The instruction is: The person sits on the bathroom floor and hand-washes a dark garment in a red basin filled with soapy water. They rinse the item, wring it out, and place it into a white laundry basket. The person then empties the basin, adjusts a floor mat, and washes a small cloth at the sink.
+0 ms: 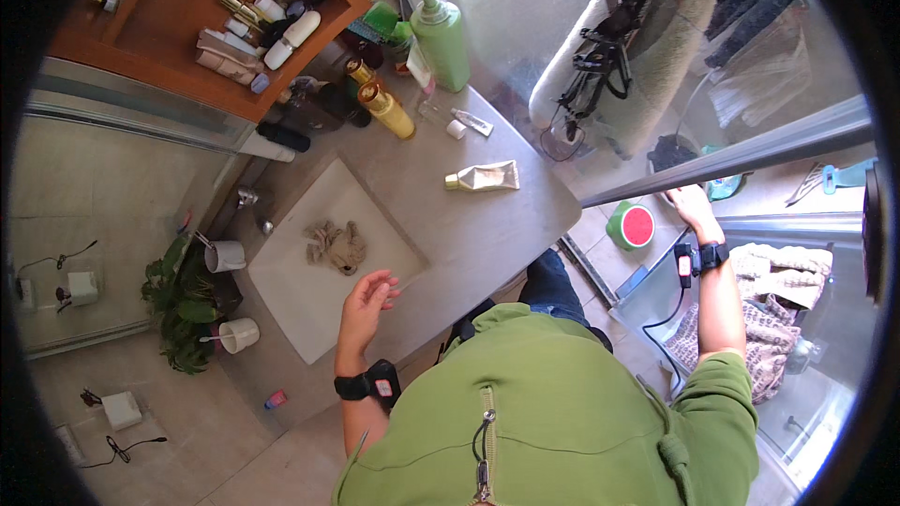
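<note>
My left hand [369, 302] hangs over the near edge of a white rectangular sink [288, 323], fingers loosely curled and nothing in it. A crumpled beige cloth [337, 246] lies in the basin just beyond it. On the grey countertop [464, 246] rests a gold-capped cream tube [485, 176], with a smaller tube [472, 121] farther back. To the right, my right hand [690, 204] reaches to a shelf behind the metal-edged glass panel, near a dark round object [671, 151] and a green-blue packet [724, 186]; its fingertips are partly hidden. A watermelon-patterned container [631, 226] stands left of that hand.
A green pump bottle [441, 39] and yellow bottles [387, 111] line the counter's back. An open wooden cabinet [162, 14] juts out above. White cups [225, 256] and a plant [183, 309] stand left of the sink. The glass panel's metal rail [731, 154] crosses beside my right hand; patterned cloths [763, 323] lie below.
</note>
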`<control>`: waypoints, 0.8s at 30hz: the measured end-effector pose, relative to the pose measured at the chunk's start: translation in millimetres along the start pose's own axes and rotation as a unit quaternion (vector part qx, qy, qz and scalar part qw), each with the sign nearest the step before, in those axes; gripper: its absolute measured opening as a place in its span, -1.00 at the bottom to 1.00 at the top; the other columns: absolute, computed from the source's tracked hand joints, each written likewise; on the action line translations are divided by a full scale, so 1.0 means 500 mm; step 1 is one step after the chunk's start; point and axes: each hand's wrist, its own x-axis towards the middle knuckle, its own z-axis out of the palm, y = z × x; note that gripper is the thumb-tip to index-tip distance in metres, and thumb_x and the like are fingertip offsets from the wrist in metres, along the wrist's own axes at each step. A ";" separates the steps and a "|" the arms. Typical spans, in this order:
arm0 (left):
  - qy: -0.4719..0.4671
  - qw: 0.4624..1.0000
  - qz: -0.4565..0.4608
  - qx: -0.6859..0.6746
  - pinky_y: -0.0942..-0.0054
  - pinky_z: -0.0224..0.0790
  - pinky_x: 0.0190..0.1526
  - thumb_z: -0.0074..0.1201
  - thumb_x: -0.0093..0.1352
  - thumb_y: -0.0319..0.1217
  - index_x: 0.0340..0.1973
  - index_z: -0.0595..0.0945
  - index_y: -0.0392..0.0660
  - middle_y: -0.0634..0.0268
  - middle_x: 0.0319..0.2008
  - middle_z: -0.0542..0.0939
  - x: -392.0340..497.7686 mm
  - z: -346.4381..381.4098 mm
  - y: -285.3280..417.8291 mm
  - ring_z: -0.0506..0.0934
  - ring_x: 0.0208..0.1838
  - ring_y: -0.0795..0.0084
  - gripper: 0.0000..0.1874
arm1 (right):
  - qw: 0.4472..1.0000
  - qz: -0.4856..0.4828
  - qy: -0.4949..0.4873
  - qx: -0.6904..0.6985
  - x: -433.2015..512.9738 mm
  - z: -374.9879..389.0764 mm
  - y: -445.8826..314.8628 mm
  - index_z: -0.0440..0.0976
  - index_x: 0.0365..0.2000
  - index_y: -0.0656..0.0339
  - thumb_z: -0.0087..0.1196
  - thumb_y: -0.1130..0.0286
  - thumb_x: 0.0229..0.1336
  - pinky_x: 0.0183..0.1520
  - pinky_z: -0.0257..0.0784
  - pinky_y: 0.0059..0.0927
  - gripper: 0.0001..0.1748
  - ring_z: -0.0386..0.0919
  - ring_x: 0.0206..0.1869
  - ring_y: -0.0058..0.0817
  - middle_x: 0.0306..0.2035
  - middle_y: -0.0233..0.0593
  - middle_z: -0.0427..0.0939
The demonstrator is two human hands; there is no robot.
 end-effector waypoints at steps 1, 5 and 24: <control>0.008 1.000 0.003 -0.003 0.48 0.38 -0.13 -0.12 0.43 -0.35 0.03 0.45 -0.20 0.22 -0.09 0.54 -0.005 0.005 -0.004 0.52 -0.12 0.45 -0.69 | 0.994 0.039 0.017 0.103 0.011 -0.007 0.019 0.54 -0.30 0.22 -0.02 0.22 0.09 0.01 0.33 -0.30 -0.70 0.47 -0.08 -0.22 -0.27 -0.06 0.54; 0.044 0.999 0.016 -0.023 0.52 0.36 -0.18 -0.08 0.41 -0.38 0.00 0.46 -0.20 0.24 -0.12 0.57 -0.027 0.020 -0.027 0.55 -0.16 0.46 -0.72 | 0.982 -0.100 0.158 0.007 0.042 -0.018 0.055 0.54 -0.25 0.28 0.08 0.27 0.06 -0.10 0.40 -0.35 -0.69 0.53 -0.22 -0.37 -0.28 -0.13 0.58; 0.150 0.985 0.026 -0.084 0.45 0.38 -0.11 -0.04 0.41 -0.32 0.09 0.40 -0.16 0.19 0.03 0.46 -0.088 0.015 -0.187 0.46 0.03 0.40 -0.63 | 0.981 0.034 -0.191 0.007 0.032 -0.044 -0.060 0.58 -0.53 0.28 0.11 0.24 0.01 -0.51 0.42 -0.36 -0.72 0.53 -0.59 -0.42 -0.63 -0.19 0.57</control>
